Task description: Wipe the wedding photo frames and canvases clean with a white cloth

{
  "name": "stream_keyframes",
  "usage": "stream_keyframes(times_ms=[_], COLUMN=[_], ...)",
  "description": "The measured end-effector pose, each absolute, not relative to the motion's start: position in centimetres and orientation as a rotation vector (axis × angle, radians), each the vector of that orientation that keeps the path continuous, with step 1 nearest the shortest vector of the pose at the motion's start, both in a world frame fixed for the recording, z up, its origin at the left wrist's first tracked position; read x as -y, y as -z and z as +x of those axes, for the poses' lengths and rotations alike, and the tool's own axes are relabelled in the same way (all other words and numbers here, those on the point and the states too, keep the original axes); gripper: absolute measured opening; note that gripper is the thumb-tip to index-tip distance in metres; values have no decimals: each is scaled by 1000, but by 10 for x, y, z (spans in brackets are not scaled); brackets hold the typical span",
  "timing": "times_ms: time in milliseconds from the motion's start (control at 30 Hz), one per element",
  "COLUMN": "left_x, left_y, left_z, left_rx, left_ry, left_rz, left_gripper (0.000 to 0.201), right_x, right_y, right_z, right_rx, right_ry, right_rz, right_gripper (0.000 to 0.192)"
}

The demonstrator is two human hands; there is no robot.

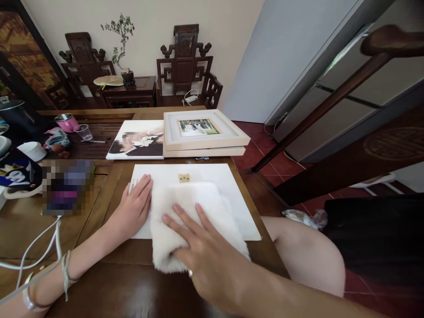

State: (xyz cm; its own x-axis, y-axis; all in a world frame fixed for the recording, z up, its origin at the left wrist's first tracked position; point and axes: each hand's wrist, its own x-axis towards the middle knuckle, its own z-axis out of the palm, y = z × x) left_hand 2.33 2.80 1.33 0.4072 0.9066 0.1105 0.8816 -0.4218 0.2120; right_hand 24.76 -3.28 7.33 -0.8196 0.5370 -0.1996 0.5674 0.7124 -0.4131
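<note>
A white board (228, 185) lies face down on the wooden table (126, 282), with a small gold hanger (184, 177) near its far edge. A fluffy white cloth (185, 207) is spread over the board. My right hand (202, 247) presses flat on the cloth, fingers apart. My left hand (134, 207) rests flat on the board's left edge, beside the cloth.
Two stacked light wooden picture frames (205, 132) and a photo print (139, 140) lie farther back. At the left stand a pink mug (66, 122), a clear cup (82, 131), a white cup (33, 151) and white cables (39, 247). Carved chairs (185, 62) stand at the wall. My bare knee (308, 251) is at the right.
</note>
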Motion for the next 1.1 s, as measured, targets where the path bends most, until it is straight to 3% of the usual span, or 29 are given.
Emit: stream_keyframes(times_ms=[233,367,600,833,1100], left_x=[-28,-28,-28,-28,-28], left_y=[-11,-12,-12,-11,-12], left_z=[25,23,20,20,23], left_rx=[-1628,-1606,-1577,-1580,-1612], left_ry=[-337,-358,-310,-347,-373], left_rz=[2513,2500,2528,2538,2495], left_gripper=[50,50,54,53,49], right_x=[-33,-54,-12,39,-5], right_y=[-63,-60,-62,-74,-66], right_z=[235,221,222,244,246], right_rx=[-2809,-2812,-2861,-2837,-2836], right_ry=[378,241,304,659,560], right_rz=[1245,1269,1038,751,1145], right_gripper=[50,48,37,24,41])
